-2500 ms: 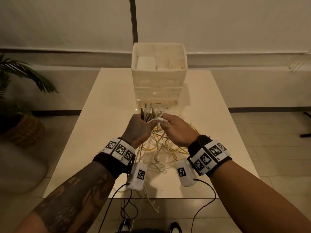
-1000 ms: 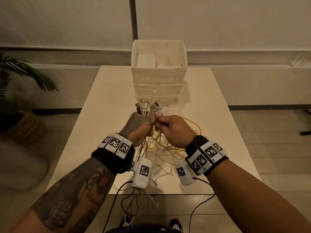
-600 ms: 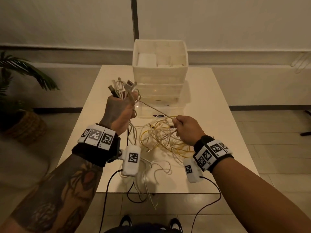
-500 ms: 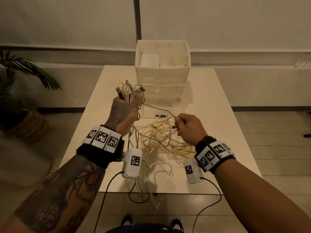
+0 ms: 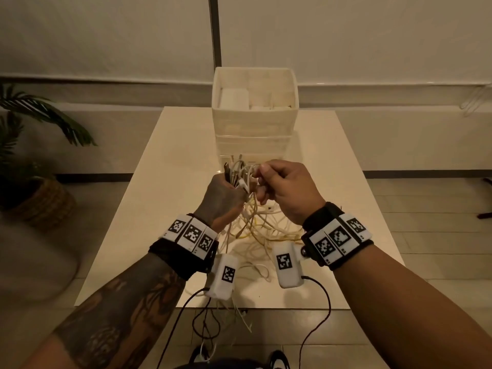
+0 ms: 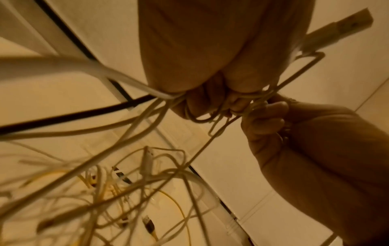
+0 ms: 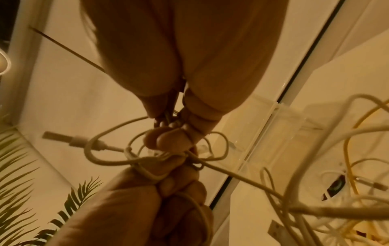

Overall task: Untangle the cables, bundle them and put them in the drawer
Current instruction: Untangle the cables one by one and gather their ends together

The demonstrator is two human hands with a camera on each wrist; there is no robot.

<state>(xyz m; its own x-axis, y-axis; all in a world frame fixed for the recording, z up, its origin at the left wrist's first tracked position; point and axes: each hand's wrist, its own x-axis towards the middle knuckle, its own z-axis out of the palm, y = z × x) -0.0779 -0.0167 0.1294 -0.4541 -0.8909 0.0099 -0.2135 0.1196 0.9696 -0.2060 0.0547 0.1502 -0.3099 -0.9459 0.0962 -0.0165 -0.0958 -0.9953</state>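
A tangle of white and yellow cables [image 5: 255,230] lies on the table, with several strands hanging over its near edge. My left hand [image 5: 239,187] grips a bunch of cable ends [image 5: 237,170] that stick up out of the fist, held above the tangle. Right beside it, my right hand [image 5: 259,182] pinches a thin white cable at that bunch. In the left wrist view, the left fingers [image 6: 210,103] curl round looped strands. In the right wrist view, the right fingertips [image 7: 166,139] pinch a loop against the left fist [image 7: 136,199]. The white drawer unit [image 5: 254,113] stands behind the hands.
The cream table [image 5: 149,209] has bare surface to the left and right of the tangle. A clear plastic part of the drawer unit [image 7: 271,133] shows close behind the hands. A potted plant [image 5: 40,187] stands on the floor to the left.
Half a second ago my left hand held the ends up to the left while my right hand drew a cable out to the right. The hands have come back together over the tangle.
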